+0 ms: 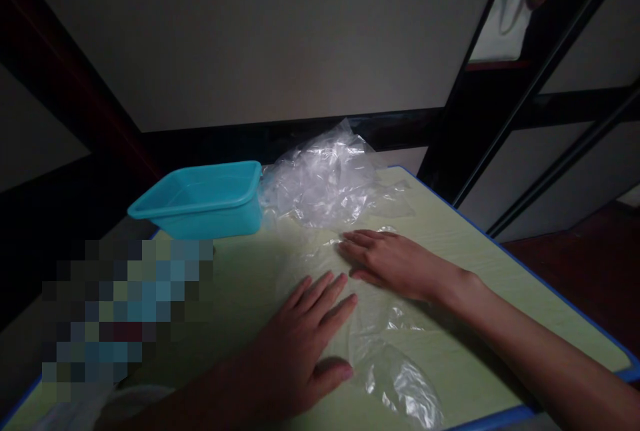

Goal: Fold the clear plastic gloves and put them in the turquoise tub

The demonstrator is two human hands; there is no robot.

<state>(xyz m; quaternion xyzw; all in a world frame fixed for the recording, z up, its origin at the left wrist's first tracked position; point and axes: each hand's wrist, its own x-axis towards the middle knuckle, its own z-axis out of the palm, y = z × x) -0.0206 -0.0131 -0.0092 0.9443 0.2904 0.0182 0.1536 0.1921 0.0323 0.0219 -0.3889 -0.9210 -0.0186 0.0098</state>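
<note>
A clear plastic bag (370,334) lies spread on the pale green tabletop, its near end crinkled and shiny. My left hand (315,338) rests on its left side, palm down with the fingers stretched out and the thumb apart. Farther up the bag, my right hand (377,258) lies flat, fingers extended to the left. Neither hand grips anything. Beyond my hands, a crumpled heap of clear plastic bags (325,181) sits at the table's far end.
A turquoise plastic basin (220,218) stands at the far left, touching or nearly touching the heap. The table (480,284) has a blue edge. Behind it rises a light cabinet panel (290,38). A white bag (510,18) hangs at upper right. A blurred patch hides the left side.
</note>
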